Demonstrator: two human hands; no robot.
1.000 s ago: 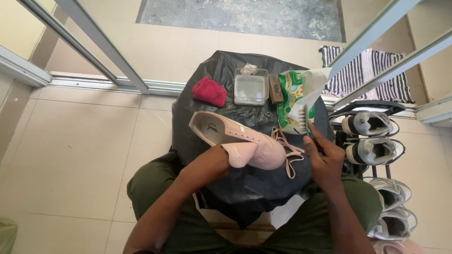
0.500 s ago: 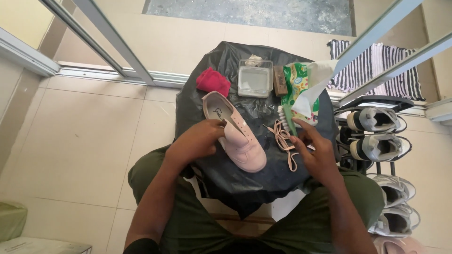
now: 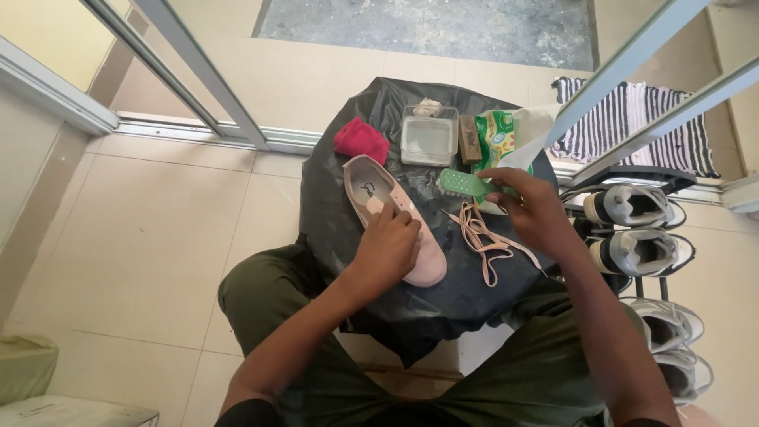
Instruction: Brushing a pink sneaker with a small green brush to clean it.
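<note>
A pale pink shoe point(image 3: 371, 188) lies on a table covered with black plastic point(image 3: 332, 213), its toe toward me. My left hand point(image 3: 389, 245) rests on top of the shoe's front half and holds it down. My right hand point(image 3: 528, 210) grips a green scrubbing brush point(image 3: 464, 183), held flat above the table just right of the shoe. Loose pink laces point(image 3: 482, 237) lie between the shoe and my right hand.
At the table's far side are a red cloth point(image 3: 360, 139), a clear plastic tub point(image 3: 428, 136), a brown block point(image 3: 469, 139) and a green-printed bag point(image 3: 496, 136). A rack of grey and white sneakers point(image 3: 632, 207) stands at right. A striped mat point(image 3: 632, 126) lies beyond.
My left hand moved from the shoe's side onto its top. My right hand lifted the brush and swung it leftward toward the shoe, bristles turned down.
</note>
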